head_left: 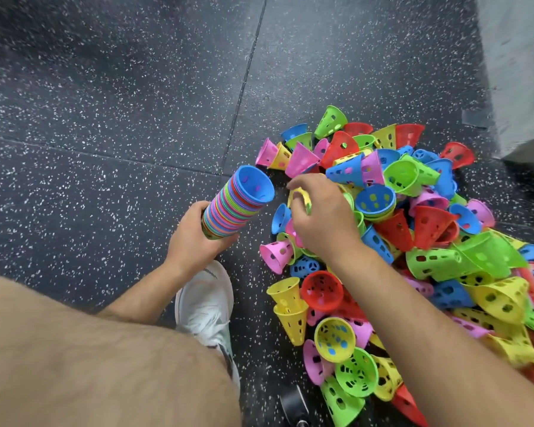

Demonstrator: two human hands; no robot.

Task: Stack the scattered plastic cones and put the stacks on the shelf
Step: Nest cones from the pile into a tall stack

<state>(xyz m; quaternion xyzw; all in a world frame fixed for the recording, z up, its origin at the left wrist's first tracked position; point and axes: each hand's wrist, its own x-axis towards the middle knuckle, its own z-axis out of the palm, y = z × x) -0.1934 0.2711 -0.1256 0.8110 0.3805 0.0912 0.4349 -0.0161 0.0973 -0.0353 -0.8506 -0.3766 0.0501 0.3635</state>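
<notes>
My left hand [195, 238] grips the lower end of a long stack of nested cones [238, 201] in many colours, tilted up and to the right, with a blue cone open at the top. My right hand [318, 211] reaches into the pile of loose cones [413, 241] and pinches a yellow cone [301, 197] at the pile's left edge, just right of the stack's mouth. The pile holds red, blue, green, yellow and pink perforated cones lying in all directions on the floor.
Dark speckled rubber floor [105, 118] spreads to the left and beyond. My white shoe [207, 303] and bare knee [105, 365] are below the left hand. A grey wall or block [518, 72] stands at the upper right. A small black object [293, 405] lies by the bottom edge.
</notes>
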